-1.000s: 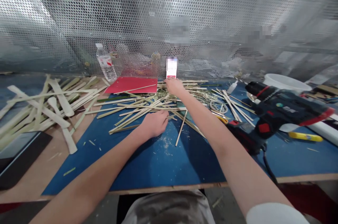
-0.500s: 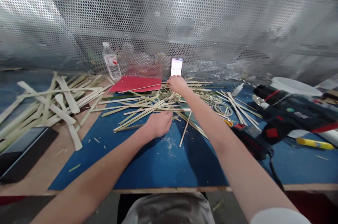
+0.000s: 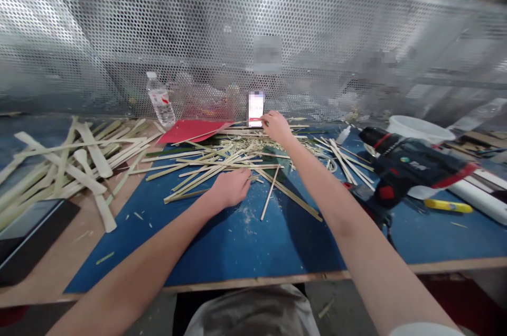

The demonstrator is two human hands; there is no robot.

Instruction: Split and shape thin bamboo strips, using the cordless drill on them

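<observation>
My left hand (image 3: 232, 187) rests low on the blue mat with its fingers curled together. A short bamboo piece shows at its fingertips, but whether it is held or just lies there is hard to make out. Bamboo strips (image 3: 206, 175) are strewn just behind this hand. My right hand (image 3: 277, 126) reaches far forward to a phone (image 3: 255, 106) propped upright against the perforated metal screen. One finger of it is stretched toward the lower right of the lit display, at or very near the glass; nothing is seen in this hand.
Wider bamboo pieces (image 3: 79, 161) lie piled at left, near a black box-like object (image 3: 37, 238). A water bottle (image 3: 161, 101) and red sheet (image 3: 194, 131) stand behind. On the right are a power drill (image 3: 412, 164), white tub (image 3: 420, 127) and yellow tool (image 3: 447, 205). Perforated metal (image 3: 198, 24) borders the back.
My right hand has shifted from in front of the phone's lower part to its right side, uncovering the screen. A red area now shows low on the display. My left hand stays among the strips.
</observation>
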